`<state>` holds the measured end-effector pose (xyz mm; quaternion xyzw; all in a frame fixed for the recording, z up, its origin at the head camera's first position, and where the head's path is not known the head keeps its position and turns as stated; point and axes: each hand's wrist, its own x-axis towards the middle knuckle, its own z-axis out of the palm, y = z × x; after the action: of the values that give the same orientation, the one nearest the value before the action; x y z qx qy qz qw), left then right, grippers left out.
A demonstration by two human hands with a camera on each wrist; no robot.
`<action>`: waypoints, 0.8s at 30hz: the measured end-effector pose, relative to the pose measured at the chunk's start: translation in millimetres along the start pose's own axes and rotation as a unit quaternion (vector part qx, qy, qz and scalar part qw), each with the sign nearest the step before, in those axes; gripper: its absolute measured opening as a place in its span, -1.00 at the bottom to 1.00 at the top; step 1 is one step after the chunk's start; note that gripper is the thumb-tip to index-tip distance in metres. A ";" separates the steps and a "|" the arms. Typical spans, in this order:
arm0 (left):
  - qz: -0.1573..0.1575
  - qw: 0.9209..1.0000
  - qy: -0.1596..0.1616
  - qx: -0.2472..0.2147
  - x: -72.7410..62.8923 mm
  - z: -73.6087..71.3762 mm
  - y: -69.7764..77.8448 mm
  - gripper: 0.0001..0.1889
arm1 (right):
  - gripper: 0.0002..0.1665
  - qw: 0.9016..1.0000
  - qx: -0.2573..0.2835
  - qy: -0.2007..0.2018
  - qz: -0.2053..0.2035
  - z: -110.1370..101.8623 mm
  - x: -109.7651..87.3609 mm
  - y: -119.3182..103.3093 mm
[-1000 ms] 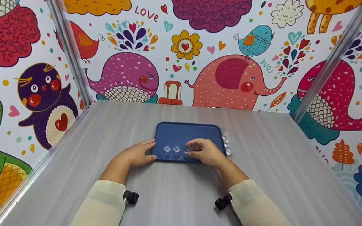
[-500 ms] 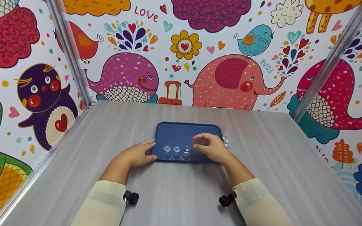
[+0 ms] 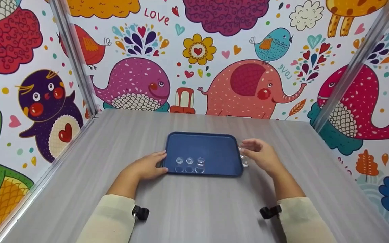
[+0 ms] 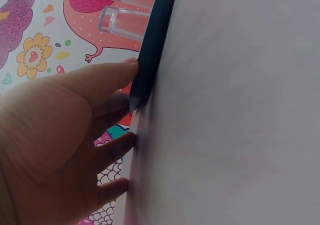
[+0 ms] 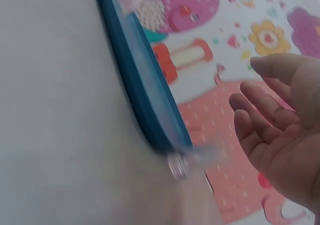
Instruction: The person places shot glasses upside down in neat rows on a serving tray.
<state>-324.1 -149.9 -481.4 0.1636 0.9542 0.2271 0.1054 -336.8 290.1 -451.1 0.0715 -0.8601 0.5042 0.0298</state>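
In the head view a blue tray (image 3: 203, 145) lies on the table. Three small clear glasses stand in a row near its front edge; the rightmost glass (image 3: 200, 161) is one of them. My left hand (image 3: 150, 165) rests at the tray's left side, thumb and fingertips along the rim, as the left wrist view also shows. Over the right rim, my right hand (image 3: 262, 157) hovers with fingers loosely bent, holding nothing. Beside that rim are more clear glasses (image 3: 245, 162), partly hidden by the fingers. A blurred glass (image 5: 195, 161) appears near the tray corner in the right wrist view, apart from the hand.
The grey wood-grain table (image 3: 194, 206) extends around the tray. Walls printed with cartoon animals (image 3: 241, 87) enclose the back and sides, with a metal post (image 3: 74, 54) at the back left and another at the back right.
My right hand has let go of the third glass, leaving it in the row on the tray, and has moved right to the glasses beside the tray. The left hand has stayed put.
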 end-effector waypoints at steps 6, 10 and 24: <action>0.002 1.000 -0.003 -0.005 -0.5 0.7 -0.6 -0.24 | -0.52 0.999 -0.009 0.012 0.041 -24.1 -4.0 15.4; 0.003 1.000 -0.003 -0.006 0.0 0.2 -0.8 -0.24 | -0.39 0.998 -0.014 0.001 0.064 -25.9 -4.2 21.8; -0.003 1.000 -0.009 -0.008 -1.6 -1.3 1.1 -0.24 | -0.32 0.996 -0.002 -0.036 0.080 -13.6 0.2 40.1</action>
<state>-322.7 -150.0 -479.6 0.1622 0.9519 0.2327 0.1160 -343.4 321.3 -479.0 0.0203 -0.8646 0.5003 -0.0413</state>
